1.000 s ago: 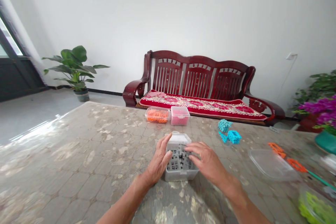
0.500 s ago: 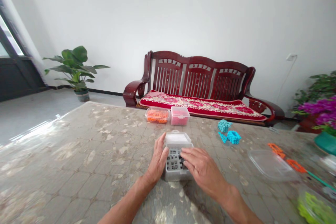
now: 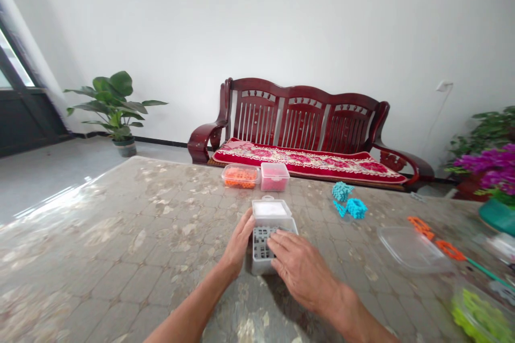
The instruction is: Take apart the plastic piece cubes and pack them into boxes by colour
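Observation:
A clear plastic box (image 3: 262, 267) stands in front of me, its hinged lid (image 3: 271, 209) raised at the far side. Grey interlocking plastic pieces (image 3: 261, 243) with square holes fill it nearly to the rim. Along the box's left wall rests my left hand (image 3: 236, 246), fingers stretched out and pointing away from me. My right hand (image 3: 303, 268) lies over the right part of the box, its extended fingers touching the grey pieces. It hides the box's right front corner, and whether a piece sits beneath those fingers I cannot make out.
Behind the box are a tub of orange pieces (image 3: 241, 178) and a box of pink pieces (image 3: 275, 178). Blue assembled pieces (image 3: 356, 208) lie to the right, beside a clear lid (image 3: 414, 249), orange pieces (image 3: 449, 250) and a tub of yellow-green pieces (image 3: 480, 316).
My right hand has slid left across the grey pieces. The left hand has lowered slightly along the box wall. The box itself has hardly moved.

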The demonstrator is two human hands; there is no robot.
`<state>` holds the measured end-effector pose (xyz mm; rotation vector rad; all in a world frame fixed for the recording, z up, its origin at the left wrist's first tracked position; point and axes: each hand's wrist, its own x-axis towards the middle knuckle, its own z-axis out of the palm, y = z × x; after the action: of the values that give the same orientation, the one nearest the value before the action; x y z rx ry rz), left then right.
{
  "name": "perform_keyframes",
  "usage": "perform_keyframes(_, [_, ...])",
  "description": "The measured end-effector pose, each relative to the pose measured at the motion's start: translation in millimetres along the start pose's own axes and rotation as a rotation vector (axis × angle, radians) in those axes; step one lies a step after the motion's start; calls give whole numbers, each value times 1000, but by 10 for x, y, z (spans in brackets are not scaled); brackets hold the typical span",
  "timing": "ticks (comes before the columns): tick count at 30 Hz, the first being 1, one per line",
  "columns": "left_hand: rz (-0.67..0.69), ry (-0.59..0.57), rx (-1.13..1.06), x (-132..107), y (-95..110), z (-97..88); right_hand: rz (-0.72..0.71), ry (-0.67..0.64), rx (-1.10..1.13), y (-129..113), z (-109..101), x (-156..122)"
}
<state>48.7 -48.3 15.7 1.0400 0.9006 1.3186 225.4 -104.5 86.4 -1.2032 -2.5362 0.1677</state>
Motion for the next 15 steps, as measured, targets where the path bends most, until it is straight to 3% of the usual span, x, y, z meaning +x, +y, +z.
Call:
perform_keyframes(8, [-108,-72,-155,-23,55,39,37,68,-51,13,51,-51])
perform_keyframes(15, [-127,-85,-184,14,42,24,-58,144,-122,45,177,-163])
